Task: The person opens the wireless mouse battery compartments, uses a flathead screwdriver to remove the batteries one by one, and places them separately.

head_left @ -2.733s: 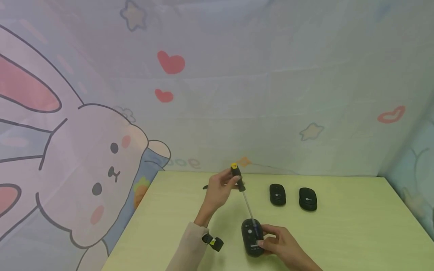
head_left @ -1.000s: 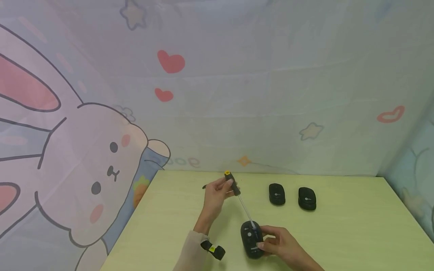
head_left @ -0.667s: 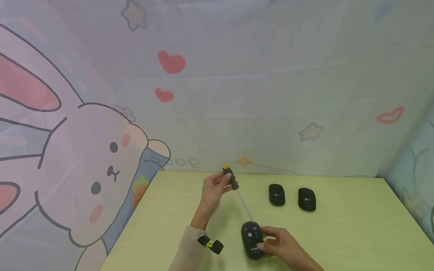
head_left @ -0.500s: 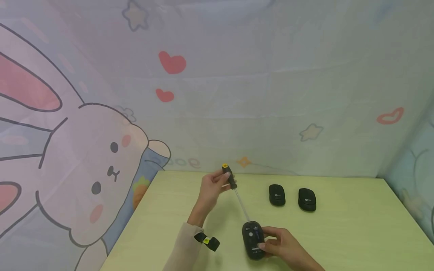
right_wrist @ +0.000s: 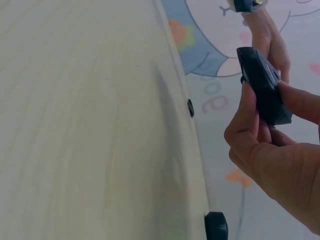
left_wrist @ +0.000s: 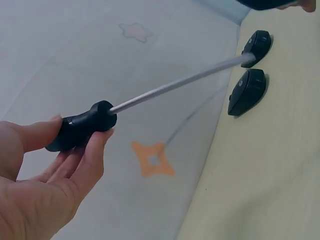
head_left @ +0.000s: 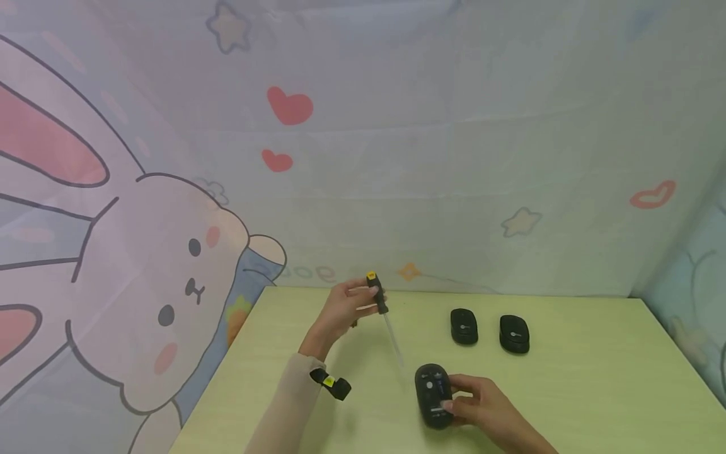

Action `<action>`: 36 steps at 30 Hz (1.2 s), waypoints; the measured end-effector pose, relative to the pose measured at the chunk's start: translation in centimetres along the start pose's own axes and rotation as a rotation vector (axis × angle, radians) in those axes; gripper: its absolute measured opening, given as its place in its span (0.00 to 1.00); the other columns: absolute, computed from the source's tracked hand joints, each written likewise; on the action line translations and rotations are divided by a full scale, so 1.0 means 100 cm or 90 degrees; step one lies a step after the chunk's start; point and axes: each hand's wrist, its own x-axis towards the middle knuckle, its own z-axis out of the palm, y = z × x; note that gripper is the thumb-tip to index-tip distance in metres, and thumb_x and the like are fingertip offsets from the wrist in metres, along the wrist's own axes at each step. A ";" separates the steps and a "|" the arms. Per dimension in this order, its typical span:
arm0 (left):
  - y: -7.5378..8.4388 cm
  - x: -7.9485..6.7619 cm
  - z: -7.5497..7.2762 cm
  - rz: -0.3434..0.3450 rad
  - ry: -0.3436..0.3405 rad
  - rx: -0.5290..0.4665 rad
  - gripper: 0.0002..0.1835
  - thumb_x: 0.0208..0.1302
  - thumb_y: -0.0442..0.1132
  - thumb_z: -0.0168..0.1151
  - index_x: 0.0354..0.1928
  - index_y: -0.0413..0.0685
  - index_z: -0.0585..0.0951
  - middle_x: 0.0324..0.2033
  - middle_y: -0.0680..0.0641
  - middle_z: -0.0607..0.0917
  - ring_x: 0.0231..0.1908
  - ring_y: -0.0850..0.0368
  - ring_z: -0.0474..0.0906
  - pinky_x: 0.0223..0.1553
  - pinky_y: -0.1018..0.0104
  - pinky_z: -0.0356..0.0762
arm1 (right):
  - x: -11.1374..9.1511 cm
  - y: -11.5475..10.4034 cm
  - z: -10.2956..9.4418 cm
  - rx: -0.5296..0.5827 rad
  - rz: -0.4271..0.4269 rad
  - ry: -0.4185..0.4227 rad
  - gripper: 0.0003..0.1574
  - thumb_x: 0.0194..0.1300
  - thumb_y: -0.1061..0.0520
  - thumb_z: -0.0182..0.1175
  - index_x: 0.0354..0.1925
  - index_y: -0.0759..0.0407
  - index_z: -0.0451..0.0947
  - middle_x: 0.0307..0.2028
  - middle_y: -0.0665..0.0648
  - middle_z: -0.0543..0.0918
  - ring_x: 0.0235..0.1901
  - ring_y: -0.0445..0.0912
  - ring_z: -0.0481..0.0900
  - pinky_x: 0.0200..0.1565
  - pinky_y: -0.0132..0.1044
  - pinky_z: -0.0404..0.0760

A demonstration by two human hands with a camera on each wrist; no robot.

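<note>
My left hand (head_left: 339, 310) holds a screwdriver (head_left: 379, 297) by its black handle, which has a yellow end cap. The shaft slants down to the right, its blurred tip just left of a black computer mouse (head_left: 433, 397). That mouse is gripped along its side by my right hand (head_left: 481, 403), thumb over the face turned up, which bears pale markings and a white round spot. In the left wrist view, thumb and fingers pinch the screwdriver handle (left_wrist: 82, 127). The right wrist view shows the held mouse (right_wrist: 265, 87) edge-on, raised off the table.
Two more black mice, a left one (head_left: 464, 326) and a right one (head_left: 514, 334), lie on the pale yellow-green table (head_left: 595, 372). A small dark object (head_left: 354, 323) peeks out by my left hand. Behind the table hangs a cartoon-printed cloth (head_left: 454, 157).
The screwdriver tip has left the mouse, and my left hand has drawn it back up and left. My right hand has shifted the mouse slightly right and up.
</note>
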 end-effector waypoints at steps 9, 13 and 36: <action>-0.014 0.014 -0.008 -0.034 0.021 0.020 0.25 0.75 0.34 0.64 0.71 0.33 0.75 0.64 0.30 0.79 0.57 0.47 0.86 0.61 0.55 0.88 | -0.001 -0.006 -0.005 0.007 0.008 0.012 0.42 0.74 0.55 0.66 0.74 0.77 0.63 0.62 0.65 0.81 0.52 0.48 0.88 0.52 0.44 0.92; -0.023 0.020 -0.010 -0.051 0.038 0.025 0.25 0.75 0.33 0.64 0.69 0.31 0.75 0.64 0.28 0.80 0.57 0.45 0.87 0.59 0.54 0.88 | -0.003 -0.008 -0.005 0.008 0.012 0.021 0.43 0.74 0.55 0.66 0.74 0.77 0.62 0.66 0.69 0.78 0.53 0.48 0.87 0.52 0.45 0.92; -0.077 0.052 -0.009 -0.166 0.065 0.105 0.27 0.72 0.36 0.68 0.68 0.29 0.76 0.60 0.31 0.85 0.54 0.44 0.89 0.51 0.58 0.92 | -0.010 -0.001 -0.009 0.064 0.008 0.023 0.43 0.75 0.57 0.63 0.74 0.82 0.58 0.61 0.61 0.83 0.52 0.45 0.87 0.52 0.43 0.92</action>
